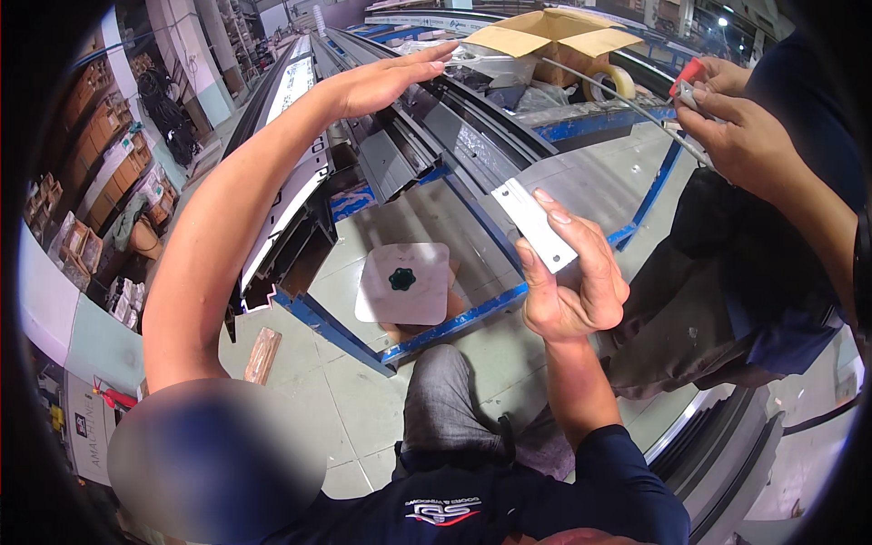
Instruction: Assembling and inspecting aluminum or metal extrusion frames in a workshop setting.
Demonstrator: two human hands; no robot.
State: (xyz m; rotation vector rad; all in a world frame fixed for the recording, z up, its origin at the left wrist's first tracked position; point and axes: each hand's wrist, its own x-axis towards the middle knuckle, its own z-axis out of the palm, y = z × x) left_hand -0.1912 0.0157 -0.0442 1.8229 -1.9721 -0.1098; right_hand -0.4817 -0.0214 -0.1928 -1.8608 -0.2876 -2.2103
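Note:
My right hand (581, 282) is closed on a small white rectangular bracket (534, 224), pinched between thumb and fingers. The bracket has a ridged edge and a small hole near each end, and it is tilted in the air. My left hand (391, 82) reaches far forward over long dark metal profiles (391, 154), its fingers stretched out and nothing visible in them. Past its fingertips are a clear plastic bag (495, 68) and an open cardboard box (554, 36). Whether the fingers touch the bag, I cannot tell.
A co-worker's hands (740, 127) at the right hold a red-and-grey piece near a thin rod (618, 95). A blue metal frame (341, 336) carries the profiles. Below me are a white-topped stool (372, 282) and a wooden block (263, 354). A tape roll (619, 77) sits by the box.

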